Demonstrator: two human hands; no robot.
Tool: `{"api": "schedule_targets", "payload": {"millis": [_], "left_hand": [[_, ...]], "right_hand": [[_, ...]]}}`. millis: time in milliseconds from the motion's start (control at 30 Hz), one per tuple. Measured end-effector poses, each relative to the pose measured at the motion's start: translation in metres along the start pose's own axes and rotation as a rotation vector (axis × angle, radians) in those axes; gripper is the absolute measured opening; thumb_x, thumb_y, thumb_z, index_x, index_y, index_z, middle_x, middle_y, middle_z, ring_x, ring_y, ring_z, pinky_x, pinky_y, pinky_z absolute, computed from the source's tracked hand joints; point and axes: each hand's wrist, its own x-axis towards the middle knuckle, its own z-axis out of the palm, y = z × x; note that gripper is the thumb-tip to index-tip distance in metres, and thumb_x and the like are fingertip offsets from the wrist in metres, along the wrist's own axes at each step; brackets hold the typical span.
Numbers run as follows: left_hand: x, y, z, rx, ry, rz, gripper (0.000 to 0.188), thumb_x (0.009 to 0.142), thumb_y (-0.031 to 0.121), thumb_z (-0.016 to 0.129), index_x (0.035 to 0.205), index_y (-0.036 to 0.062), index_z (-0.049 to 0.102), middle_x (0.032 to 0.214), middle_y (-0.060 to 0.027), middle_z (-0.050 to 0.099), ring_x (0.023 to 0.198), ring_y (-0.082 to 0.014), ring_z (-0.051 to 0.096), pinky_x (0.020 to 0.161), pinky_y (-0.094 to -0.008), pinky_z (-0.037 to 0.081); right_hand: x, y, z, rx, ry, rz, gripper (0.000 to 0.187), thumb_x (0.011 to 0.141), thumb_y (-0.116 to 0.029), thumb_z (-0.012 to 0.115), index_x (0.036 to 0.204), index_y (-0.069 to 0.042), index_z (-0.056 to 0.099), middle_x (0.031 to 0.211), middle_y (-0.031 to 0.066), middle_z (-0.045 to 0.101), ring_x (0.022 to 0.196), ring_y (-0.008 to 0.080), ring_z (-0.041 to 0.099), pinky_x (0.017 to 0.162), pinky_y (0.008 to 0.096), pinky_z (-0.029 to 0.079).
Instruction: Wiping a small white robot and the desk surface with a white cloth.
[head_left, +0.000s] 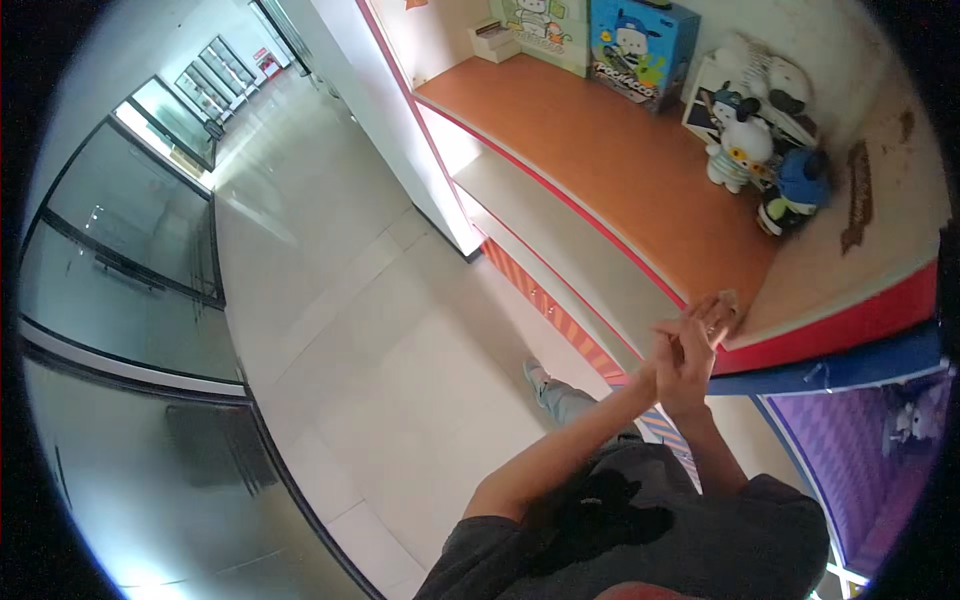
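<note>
My left hand (714, 318) and my right hand (683, 366) come together at the front corner of an orange shelf (600, 165), overlapping each other. The left one reaches farther, over the shelf's edge, with its fingers bent around a small pale thing (728, 297) too small to name. Close against it, the right hand has curled fingers; what they hold, if anything, is hidden. Farther back on the shelf, out of reach of both hands, several character toys (742, 148) lean together beside a blue printed box (640, 50).
A pale green printed box (548, 32) and a small white box (494, 41) stand at the shelf's back. Below runs a lower pale shelf (560, 215). A purple-lined compartment (860, 460) lies to the right. Tiled floor (350, 330) and glass doors (130, 220) extend leftward.
</note>
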Motion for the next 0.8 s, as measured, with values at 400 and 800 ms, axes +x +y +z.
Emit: {"api": "schedule_targets", "payload": {"millis": [400, 800], "left_hand": [[-0.007, -0.205, -0.072, -0.768, -0.087, -0.092, 0.062, 0.091, 0.019, 0.059, 0.150, 0.0106, 0.041, 0.165, -0.0122, 0.034, 0.155, -0.0263, 0.028, 0.130, -0.0439, 0.017], [-0.027, -0.361, -0.084, -0.720, -0.160, -0.251, 0.061, 0.082, 0.000, 0.067, 0.140, 0.0145, 0.055, 0.155, -0.0062, 0.050, 0.143, -0.0263, 0.048, 0.123, -0.0445, 0.034]], "right_hand": [[0.097, -0.015, 0.167, -0.188, -0.146, -0.146, 0.026, 0.079, 0.000, 0.065, 0.103, -0.006, 0.071, 0.079, 0.0061, 0.068, 0.063, 0.0200, 0.059, 0.063, 0.0326, 0.047], [0.171, -0.039, 0.254, 0.584, -0.768, 0.104, 0.015, 0.092, -0.008, 0.064, 0.105, -0.004, 0.071, 0.082, 0.0065, 0.070, 0.071, 0.0204, 0.061, 0.068, 0.0328, 0.049]]}}
